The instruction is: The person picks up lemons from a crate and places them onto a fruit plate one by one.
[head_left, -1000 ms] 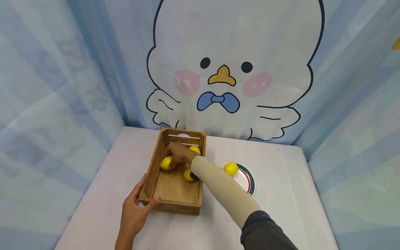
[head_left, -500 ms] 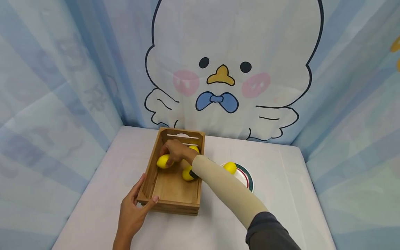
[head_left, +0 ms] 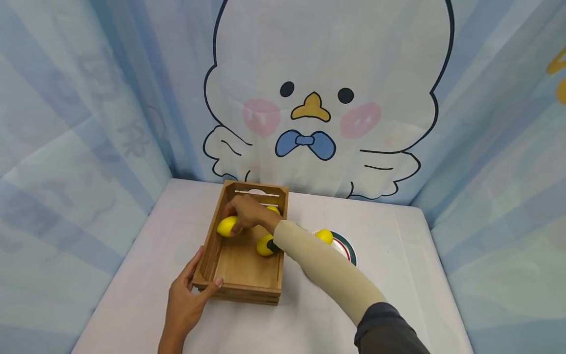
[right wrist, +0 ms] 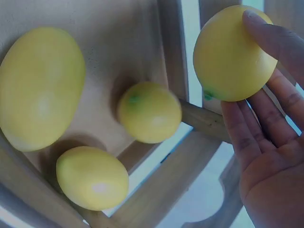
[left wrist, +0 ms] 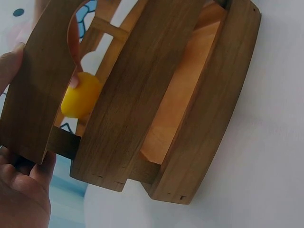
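Observation:
Near the front left corner of a slatted wooden crate [head_left: 247, 270], my left hand [head_left: 183, 300] grips its wall, thumb over the rim and fingers along the side. My right hand [head_left: 248, 212] is inside the crate, pinching a yellow lemon [head_left: 227, 226] beside the left wall. The right wrist view shows the held lemon [right wrist: 232, 54] between thumb and fingertips, above the crate floor. Three other lemons lie in the crate there: a large-looking one [right wrist: 40, 90], one in the corner [right wrist: 92, 178] and one by the slats [right wrist: 149, 113].
Right of the crate stands a white plate with a green and red rim [head_left: 351, 250], partly behind the right forearm sleeve [head_left: 329, 270]. A lemon [head_left: 325, 235] sits on it. Curtains [head_left: 88, 123] enclose the white table [head_left: 398, 275] at the back and sides.
My right hand has moved slightly left and up with the lemon, closer to the crate's left wall. The left hand keeps its grip on the crate. The whole view has shifted a little.

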The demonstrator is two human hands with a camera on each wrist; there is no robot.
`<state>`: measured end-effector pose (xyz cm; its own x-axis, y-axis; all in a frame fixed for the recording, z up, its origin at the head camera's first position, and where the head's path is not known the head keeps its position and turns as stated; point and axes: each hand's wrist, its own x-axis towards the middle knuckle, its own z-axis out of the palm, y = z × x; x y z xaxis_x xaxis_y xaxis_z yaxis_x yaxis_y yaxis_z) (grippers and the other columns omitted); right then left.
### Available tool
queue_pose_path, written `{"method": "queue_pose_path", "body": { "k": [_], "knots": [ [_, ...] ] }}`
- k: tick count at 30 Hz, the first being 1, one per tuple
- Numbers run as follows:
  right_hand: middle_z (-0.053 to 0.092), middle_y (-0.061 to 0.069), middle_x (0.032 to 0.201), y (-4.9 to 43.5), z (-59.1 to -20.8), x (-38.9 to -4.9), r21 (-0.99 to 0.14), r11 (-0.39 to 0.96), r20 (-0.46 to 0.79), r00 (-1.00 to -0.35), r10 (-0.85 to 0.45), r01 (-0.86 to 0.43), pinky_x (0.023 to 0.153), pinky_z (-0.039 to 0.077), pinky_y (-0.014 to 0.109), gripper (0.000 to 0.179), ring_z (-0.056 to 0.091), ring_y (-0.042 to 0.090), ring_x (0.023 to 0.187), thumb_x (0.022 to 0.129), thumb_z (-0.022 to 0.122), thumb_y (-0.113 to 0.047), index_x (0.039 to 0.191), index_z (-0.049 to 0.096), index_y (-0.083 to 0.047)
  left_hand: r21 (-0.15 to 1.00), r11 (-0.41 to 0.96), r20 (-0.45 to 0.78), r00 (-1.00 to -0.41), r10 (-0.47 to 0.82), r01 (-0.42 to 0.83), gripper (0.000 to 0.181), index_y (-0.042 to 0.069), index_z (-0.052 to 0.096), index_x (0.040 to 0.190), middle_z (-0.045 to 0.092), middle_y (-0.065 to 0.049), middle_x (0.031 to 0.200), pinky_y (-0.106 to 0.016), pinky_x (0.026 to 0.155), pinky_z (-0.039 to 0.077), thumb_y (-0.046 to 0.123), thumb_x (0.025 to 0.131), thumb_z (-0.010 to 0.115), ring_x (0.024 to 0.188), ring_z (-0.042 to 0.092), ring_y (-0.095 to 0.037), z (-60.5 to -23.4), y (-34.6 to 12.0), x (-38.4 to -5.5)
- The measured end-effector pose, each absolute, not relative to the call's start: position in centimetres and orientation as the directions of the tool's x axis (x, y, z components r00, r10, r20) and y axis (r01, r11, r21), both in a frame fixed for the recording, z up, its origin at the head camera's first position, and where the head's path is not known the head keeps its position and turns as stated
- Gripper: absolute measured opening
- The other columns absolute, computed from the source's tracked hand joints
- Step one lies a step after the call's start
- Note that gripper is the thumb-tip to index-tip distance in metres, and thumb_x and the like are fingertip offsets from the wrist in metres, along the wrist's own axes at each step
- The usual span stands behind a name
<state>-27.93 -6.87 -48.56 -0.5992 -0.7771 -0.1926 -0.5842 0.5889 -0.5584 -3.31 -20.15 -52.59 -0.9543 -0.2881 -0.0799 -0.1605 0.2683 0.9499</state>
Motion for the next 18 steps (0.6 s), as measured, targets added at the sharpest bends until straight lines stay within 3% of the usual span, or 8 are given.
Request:
{"method": "queue_pose_path", "body": {
  "k": [18],
  "knots": [
    [0.076, -0.010, 0.115, -5.1, -45.8, -26.8, -0.621, 0.568, -0.140, -0.637, -0.758, -0.540, 0.093, 0.054, 0.020, 0.042, 0.061, 0.009, 0.105, 0.081, 0.095, -0.017, 0.120, 0.080, -0.020, 0.940, 0.290, -0.092, -0.952, -0.290, -0.180, 0.090, 0.029, 0.037, 0.166, 0.036, -0.002, 0.172, 0.007, 0.107, 0.027, 0.038, 0.091, 0.086, 0.160, 0.035, -0.029, -52.4, -20.1, -3.3]
  ]
}}
